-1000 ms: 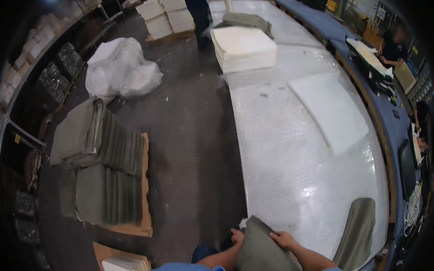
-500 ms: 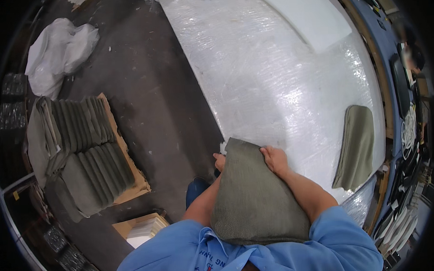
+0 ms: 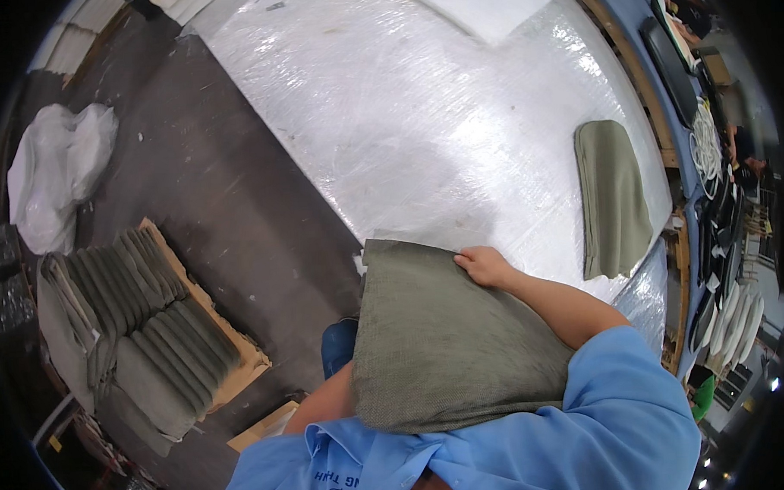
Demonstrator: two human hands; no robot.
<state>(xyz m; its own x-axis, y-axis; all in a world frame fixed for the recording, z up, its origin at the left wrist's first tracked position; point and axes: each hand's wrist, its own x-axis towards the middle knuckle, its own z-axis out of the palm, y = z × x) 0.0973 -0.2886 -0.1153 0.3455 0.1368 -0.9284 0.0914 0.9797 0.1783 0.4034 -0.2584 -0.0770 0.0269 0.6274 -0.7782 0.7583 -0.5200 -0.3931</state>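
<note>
A grey-green fabric cover (image 3: 456, 338), wide at the bottom and narrower at the top, hangs in front of my body. At its upper right corner my right hand (image 3: 486, 266) is closed, pinching the edge with the thumb on top. My left forearm (image 3: 326, 398) runs up behind the cover's left side, so the left hand and its fingers are hidden. Beside the upper left corner a small white scrap (image 3: 359, 262) shows. On the plastic-wrapped table (image 3: 388, 133), toward the right, lies a flat pile of similar folded covers (image 3: 613, 198).
Left on the dark floor (image 3: 208, 165), folded grey-green covers (image 3: 153, 322) stand in rows on cardboard (image 3: 249, 364). Beyond them sits a white plastic bundle (image 3: 61, 174). A white foam sheet (image 3: 487, 8) lies at the table's far side. People and a blue surface (image 3: 631, 29) are further right.
The cover has spread wider and shifted left, and now hides my left hand, which showed at its left edge before. My right hand keeps its pinch. The whole view has turned.
</note>
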